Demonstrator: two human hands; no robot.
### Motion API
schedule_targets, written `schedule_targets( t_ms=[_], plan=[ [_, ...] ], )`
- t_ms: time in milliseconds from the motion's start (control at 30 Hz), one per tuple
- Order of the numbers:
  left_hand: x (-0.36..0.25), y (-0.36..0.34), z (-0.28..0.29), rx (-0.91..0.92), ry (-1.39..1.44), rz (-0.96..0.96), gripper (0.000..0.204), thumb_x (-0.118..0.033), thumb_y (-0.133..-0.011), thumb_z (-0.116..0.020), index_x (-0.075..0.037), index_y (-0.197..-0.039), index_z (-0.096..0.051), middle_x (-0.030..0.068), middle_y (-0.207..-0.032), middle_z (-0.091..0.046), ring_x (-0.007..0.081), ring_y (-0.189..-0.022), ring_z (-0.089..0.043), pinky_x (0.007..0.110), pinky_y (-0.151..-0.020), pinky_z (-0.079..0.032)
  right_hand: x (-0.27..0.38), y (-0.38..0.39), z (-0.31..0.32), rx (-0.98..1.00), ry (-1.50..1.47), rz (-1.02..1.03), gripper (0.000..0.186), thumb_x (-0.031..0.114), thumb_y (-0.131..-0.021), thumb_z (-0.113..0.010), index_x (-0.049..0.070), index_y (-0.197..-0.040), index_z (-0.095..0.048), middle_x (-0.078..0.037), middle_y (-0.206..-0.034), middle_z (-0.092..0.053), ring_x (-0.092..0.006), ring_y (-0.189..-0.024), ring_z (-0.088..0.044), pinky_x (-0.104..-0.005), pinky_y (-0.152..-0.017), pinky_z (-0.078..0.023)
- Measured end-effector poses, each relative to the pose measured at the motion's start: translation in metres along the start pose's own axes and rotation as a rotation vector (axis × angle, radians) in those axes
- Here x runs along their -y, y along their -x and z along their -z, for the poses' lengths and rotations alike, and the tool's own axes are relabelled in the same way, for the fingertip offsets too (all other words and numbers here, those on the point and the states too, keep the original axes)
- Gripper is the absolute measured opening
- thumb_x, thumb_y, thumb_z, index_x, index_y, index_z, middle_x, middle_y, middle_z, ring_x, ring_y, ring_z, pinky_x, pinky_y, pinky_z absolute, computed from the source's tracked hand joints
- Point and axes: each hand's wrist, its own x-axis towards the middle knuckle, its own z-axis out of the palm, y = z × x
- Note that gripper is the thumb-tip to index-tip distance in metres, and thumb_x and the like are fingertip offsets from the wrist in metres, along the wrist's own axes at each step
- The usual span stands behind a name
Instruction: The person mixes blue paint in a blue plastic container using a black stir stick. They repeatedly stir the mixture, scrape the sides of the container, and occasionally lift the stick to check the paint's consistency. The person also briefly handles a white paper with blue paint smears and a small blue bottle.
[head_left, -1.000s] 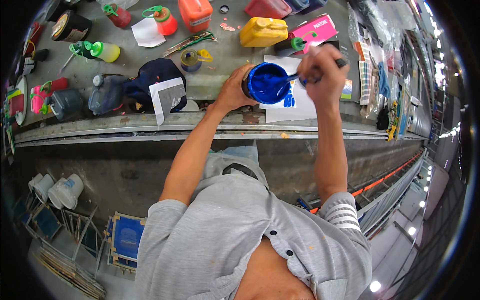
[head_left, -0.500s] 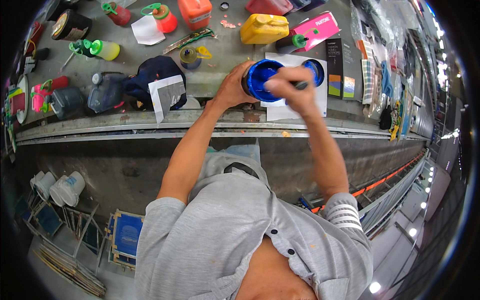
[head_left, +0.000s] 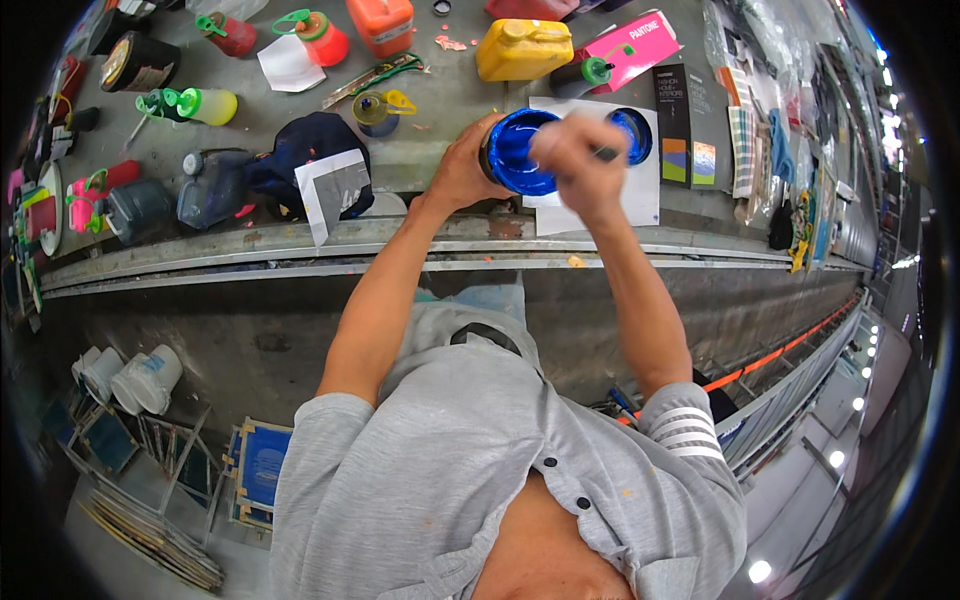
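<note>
A round tub of bright blue ink (head_left: 508,150) stands tilted a little toward me on the bench's near side. My left hand (head_left: 466,168) is wrapped around the tub's left wall. Over the tub's right rim, my right hand (head_left: 582,165) is closed in a fist, smeared by motion, around a dark-handled tool (head_left: 605,153). The tool's other end is hidden by the hand and the tub. Just right of the fist lies a blue-smeared round lid (head_left: 636,128) on white paper sheets (head_left: 640,195).
Behind the tub stand a yellow jug (head_left: 522,55), a pink box (head_left: 640,50) and a green-capped bottle (head_left: 580,78). Colour-chart books (head_left: 675,125) lie to the right. On the left are a dark cloth (head_left: 305,150) and several ink bottles. The metal bench edge (head_left: 400,250) runs before me.
My right hand has shifted slightly left and turned over the tub, the tool's handle moving with it. My left hand keeps its hold on the tub. The whole view has shifted a little.
</note>
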Motion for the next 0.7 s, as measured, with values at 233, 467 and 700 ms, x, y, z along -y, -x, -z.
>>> schedule_targets(
  t_ms=[233,467,700],
  plan=[
    [-0.003,0.001,-0.002,0.001,-0.053,0.012,0.106,-0.012,-0.047,-0.097,-0.01,-0.141,-0.048,0.0126,-0.137,-0.058,0.0307,-0.129,-0.054,0.041,-0.108,-0.045,0.027,-0.022,-0.003,-0.239,-0.332,-0.115,0.027,0.006,-0.088,-0.06,0.0,-0.064,-0.051,-0.009,-0.058,-0.052,-0.0172,-0.052,-0.053,-0.0314,-0.051,-0.042],
    [-0.004,0.008,-0.011,-0.094,-0.096,-0.029,0.104,-0.013,-0.047,-0.096,-0.008,-0.139,-0.048,0.0146,-0.136,-0.058,0.034,-0.128,-0.054,0.042,-0.108,-0.045,0.026,-0.032,0.017,-0.565,-0.414,-0.167,0.022,0.007,-0.091,-0.066,0.005,-0.072,-0.058,-0.005,-0.057,-0.052,-0.0134,-0.047,-0.049,-0.0294,-0.047,-0.038],
    [0.015,0.002,0.01,0.008,-0.09,-0.102,0.102,-0.016,-0.048,-0.096,-0.006,-0.138,-0.05,0.0161,-0.137,-0.057,0.0342,-0.129,-0.053,0.043,-0.11,-0.043,0.02,-0.03,-0.021,0.536,-0.061,0.043,0.035,0.009,-0.076,-0.079,0.002,-0.058,-0.05,-0.006,-0.053,-0.048,-0.0125,-0.045,-0.045,-0.0298,-0.046,-0.033]
  ],
)
